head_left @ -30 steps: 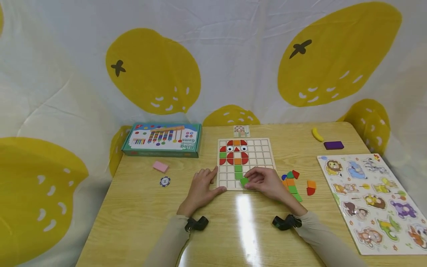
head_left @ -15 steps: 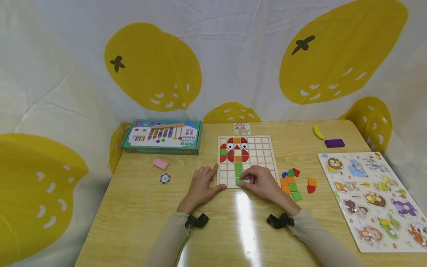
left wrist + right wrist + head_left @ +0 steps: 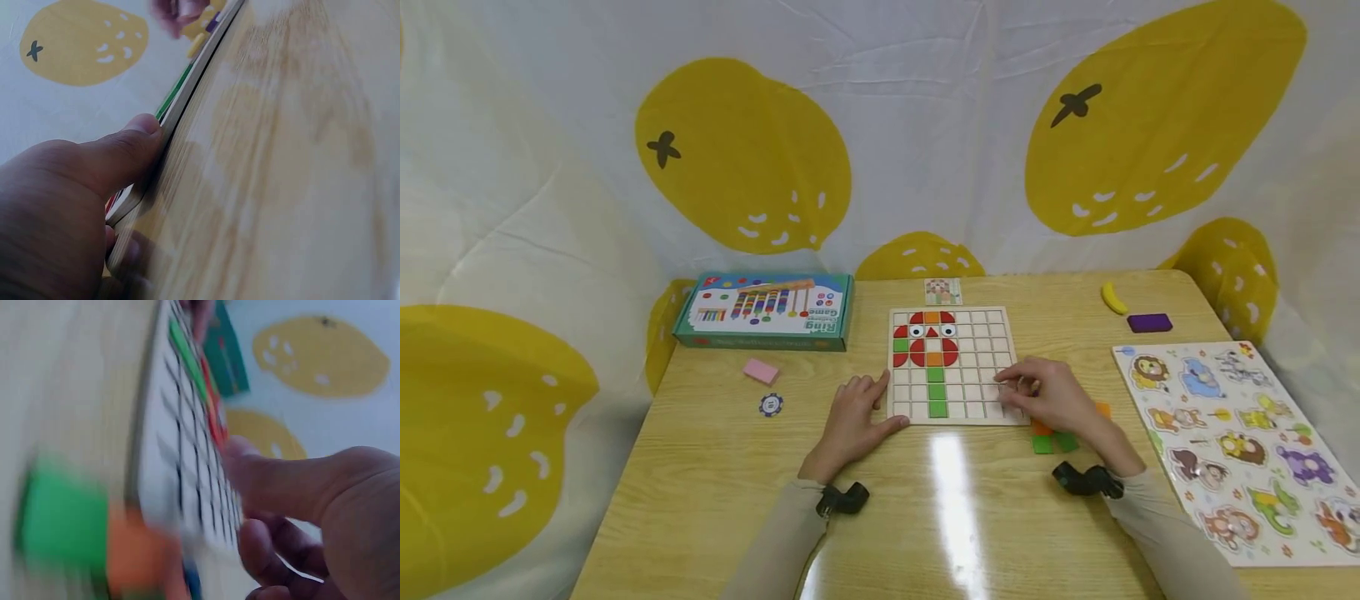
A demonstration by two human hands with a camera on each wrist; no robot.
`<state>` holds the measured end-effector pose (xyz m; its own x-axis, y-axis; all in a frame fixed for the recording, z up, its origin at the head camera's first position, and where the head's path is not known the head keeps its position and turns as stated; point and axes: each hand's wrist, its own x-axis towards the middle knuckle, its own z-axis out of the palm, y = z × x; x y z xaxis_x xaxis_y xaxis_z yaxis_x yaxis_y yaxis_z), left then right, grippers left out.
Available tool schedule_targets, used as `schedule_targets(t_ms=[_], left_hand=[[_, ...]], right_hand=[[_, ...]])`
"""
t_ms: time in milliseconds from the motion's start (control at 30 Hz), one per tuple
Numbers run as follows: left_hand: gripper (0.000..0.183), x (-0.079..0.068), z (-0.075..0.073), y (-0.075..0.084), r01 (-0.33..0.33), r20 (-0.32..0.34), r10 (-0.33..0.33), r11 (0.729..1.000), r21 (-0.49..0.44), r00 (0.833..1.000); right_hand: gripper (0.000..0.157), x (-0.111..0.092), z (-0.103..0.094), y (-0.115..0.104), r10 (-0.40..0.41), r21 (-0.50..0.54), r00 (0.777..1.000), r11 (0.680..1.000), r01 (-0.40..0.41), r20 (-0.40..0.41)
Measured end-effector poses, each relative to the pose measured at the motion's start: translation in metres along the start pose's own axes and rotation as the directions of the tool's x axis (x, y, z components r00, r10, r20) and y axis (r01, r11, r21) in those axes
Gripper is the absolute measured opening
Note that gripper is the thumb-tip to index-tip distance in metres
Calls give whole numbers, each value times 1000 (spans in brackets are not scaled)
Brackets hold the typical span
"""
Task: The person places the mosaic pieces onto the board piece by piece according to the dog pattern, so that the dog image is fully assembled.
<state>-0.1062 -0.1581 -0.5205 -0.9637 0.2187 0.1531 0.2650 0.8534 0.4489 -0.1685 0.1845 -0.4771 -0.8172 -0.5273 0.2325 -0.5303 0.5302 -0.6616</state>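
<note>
My left hand (image 3: 852,421) rests at the near-left corner of a gridded wooden board (image 3: 978,332), thumb on the near edge and index finger at the left edge. In the left wrist view the thumb (image 3: 128,150) presses that edge. Red, orange and green tiles form a flower-like face with two eyes on the board. Below it stands a column of green tiles (image 3: 937,392). My right hand (image 3: 1060,398) hovers over the board's right edge, fingers loosely bent, thumb and fingertips apart, with nothing visible between them. Loose green tiles (image 3: 1042,444) and orange ones lie partly hidden beneath it.
A Ring Challenge Game box (image 3: 763,311) lies at back left, near a pink block (image 3: 762,372) and a poker chip (image 3: 771,405). A pattern card (image 3: 942,292) lies behind the board. To the right are a toy banana (image 3: 1114,298), purple block (image 3: 1150,322) and animal puzzle (image 3: 1213,417).
My right hand set a green tile in the lowest cell of the column, let go and moved right towards the loose tiles. One loose green tile shows farther left. My left hand stayed put.
</note>
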Motion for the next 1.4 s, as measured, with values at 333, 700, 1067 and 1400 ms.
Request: schedule_targets(t_ms=[333, 700, 1067, 1400], left_hand=[[89, -6, -3, 0, 33, 23, -33, 999, 7, 999], [88, -6, 1, -1, 12, 9, -12, 1000, -2, 1000], [89, -5, 3, 1, -3, 1, 3, 1000, -5, 1000], [88, 0, -3, 2, 6, 7, -6, 1000, -11, 1000]], right_hand=[[17, -35, -35, 40, 64, -148, 997, 987, -56, 49], [12, -29, -39, 31, 184, -146, 970, 976, -162, 160], [20, -28, -40, 26, 147, -184, 970, 977, -112, 193], [21, -29, -37, 27, 209, -222, 968, 959, -176, 138]])
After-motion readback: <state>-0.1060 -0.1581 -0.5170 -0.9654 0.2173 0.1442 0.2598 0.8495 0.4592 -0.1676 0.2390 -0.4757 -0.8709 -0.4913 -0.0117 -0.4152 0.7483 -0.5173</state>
